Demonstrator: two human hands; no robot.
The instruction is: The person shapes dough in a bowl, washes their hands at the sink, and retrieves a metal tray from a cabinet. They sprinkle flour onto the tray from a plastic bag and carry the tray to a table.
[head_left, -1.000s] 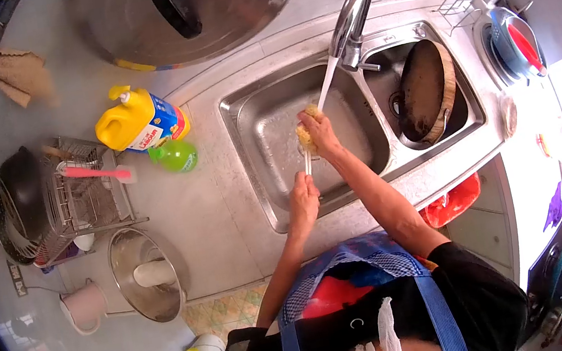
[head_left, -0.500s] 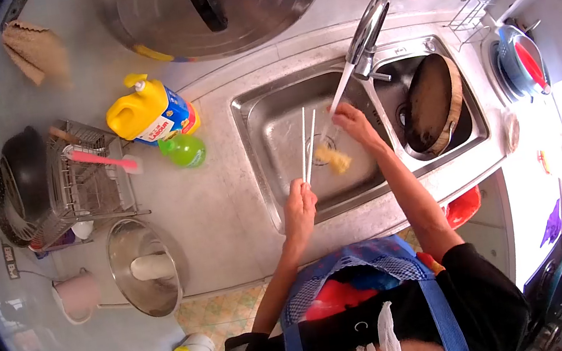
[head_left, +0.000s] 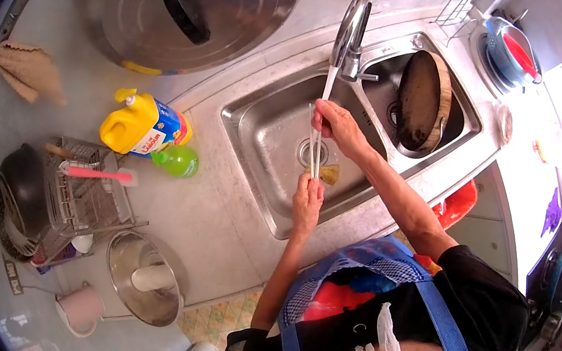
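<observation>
While water is run from the chrome faucet (head_left: 352, 27), a pair of white chopsticks (head_left: 317, 147) is held over the larger sink basin (head_left: 262, 124).
Nearest, a blue patterned apron (head_left: 372, 252) is worn; beyond it, the lower ends of the chopsticks are gripped by the closed left hand (head_left: 308, 202). Just beside that hand, a yellow sponge (head_left: 329, 175) is seen in the basin. The chopsticks' upper ends are touched by the curled fingers of the right hand (head_left: 340, 126), though whether they are gripped there cannot be told; these fingers are met by the water. In the smaller basin (head_left: 382, 77), a dark round pan (head_left: 419, 100) is tilted. Farther left, a green bottle (head_left: 179, 161) is set beside a yellow detergent jug (head_left: 134, 128). At the back, a large steel lid (head_left: 245, 10) is seen.
</observation>
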